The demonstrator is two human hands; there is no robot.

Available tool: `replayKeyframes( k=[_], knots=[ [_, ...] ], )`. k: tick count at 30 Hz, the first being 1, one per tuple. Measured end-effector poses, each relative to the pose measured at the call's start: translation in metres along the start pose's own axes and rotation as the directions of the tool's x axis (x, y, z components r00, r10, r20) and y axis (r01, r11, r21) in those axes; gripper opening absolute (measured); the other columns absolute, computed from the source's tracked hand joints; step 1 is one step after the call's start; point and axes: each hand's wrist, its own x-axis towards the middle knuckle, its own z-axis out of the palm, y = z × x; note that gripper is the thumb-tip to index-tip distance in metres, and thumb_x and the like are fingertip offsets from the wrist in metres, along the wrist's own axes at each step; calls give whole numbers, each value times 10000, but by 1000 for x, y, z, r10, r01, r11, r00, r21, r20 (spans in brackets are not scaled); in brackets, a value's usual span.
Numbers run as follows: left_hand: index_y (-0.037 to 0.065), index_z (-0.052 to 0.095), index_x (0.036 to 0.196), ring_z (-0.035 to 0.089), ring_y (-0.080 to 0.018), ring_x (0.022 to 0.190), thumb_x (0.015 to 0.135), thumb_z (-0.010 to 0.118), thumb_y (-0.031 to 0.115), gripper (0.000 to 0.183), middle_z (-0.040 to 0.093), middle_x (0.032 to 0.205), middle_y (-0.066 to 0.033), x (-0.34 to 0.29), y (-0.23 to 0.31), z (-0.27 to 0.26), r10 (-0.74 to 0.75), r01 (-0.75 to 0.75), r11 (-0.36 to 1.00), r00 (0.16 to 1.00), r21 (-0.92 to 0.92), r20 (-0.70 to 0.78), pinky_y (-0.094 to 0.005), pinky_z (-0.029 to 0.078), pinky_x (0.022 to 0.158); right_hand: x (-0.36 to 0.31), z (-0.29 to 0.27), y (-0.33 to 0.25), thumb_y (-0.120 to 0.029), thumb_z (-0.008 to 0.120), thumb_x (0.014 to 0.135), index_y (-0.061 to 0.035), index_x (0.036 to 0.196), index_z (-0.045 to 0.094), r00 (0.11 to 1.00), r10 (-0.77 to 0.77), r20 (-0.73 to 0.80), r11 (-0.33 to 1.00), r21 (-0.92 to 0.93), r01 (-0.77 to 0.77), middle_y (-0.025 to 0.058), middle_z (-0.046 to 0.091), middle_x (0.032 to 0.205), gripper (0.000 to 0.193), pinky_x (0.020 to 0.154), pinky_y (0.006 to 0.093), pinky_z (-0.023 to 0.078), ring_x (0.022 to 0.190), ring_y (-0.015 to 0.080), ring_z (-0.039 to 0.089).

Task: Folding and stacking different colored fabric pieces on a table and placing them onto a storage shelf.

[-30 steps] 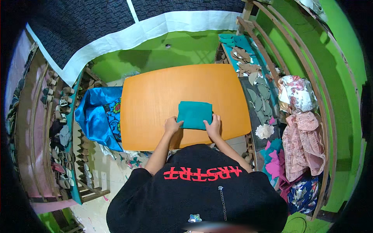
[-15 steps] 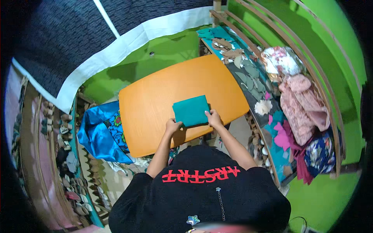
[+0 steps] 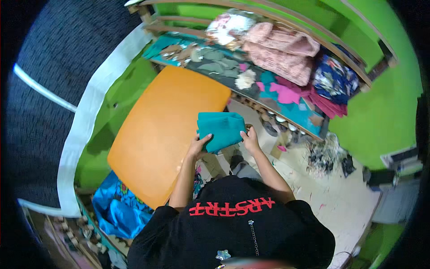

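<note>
A folded teal cloth [image 3: 221, 130] is held up between both my hands, past the right edge of the orange table. My left hand [image 3: 197, 145] grips its lower left side, with the thumb lying on top. On its right side, my right hand [image 3: 250, 138] pinches the edge between thumb and fingers. The cloth's folded layers fan out a little at the left. Beneath it, the fingers of both hands are partly hidden.
The orange table [image 3: 165, 121] stands at the left, with shiny blue fabric [image 3: 117, 210] beside its near end. A shelf [image 3: 291, 117] along the right wall bears fabric scraps, pink knitted cloth [image 3: 282, 51] and a floral bundle [image 3: 335, 80]. Scraps heap [image 3: 326, 154] on the floor.
My view has turned to the right, toward the shelf. The teal cloth has gone from over the table to beyond its edge, still in both hands, and its layers have loosened slightly.
</note>
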Motion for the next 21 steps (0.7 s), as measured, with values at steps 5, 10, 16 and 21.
replayKeyframes(
  k=[5,10,16,21],
  knots=[
    [32,446,946,509,-167,837,712,645,28,307,510,896,-78,35,5,86,279,-319,930,936,182,215,-317,444,727,-15,-76,-58,-116,558,776,3,998,477,991,-52,-121,998,32,56,89,546,860,265,708,301,412,811,153,505],
    [54,281,1161,362,-209,1069,695,629,-19,586,363,1147,-108,57,25,200,400,-608,706,766,364,503,-307,311,905,0,-177,-93,-248,548,803,28,1007,516,953,-140,-271,990,-68,126,87,561,912,345,739,289,403,813,157,507],
    [83,70,1297,353,-258,1124,707,604,-27,804,325,1216,-186,98,40,338,428,-599,792,683,118,592,-360,340,915,61,-294,-190,-240,572,789,35,947,552,915,-275,-295,943,-266,198,95,592,828,318,690,293,423,729,157,530],
    [141,107,1297,418,-249,1061,741,561,-65,746,326,1218,-156,165,19,406,595,-687,726,649,30,474,-318,423,834,157,-362,-236,-300,624,728,46,865,586,949,-222,-223,702,-712,-3,167,608,772,373,657,310,438,662,252,570]
  ],
)
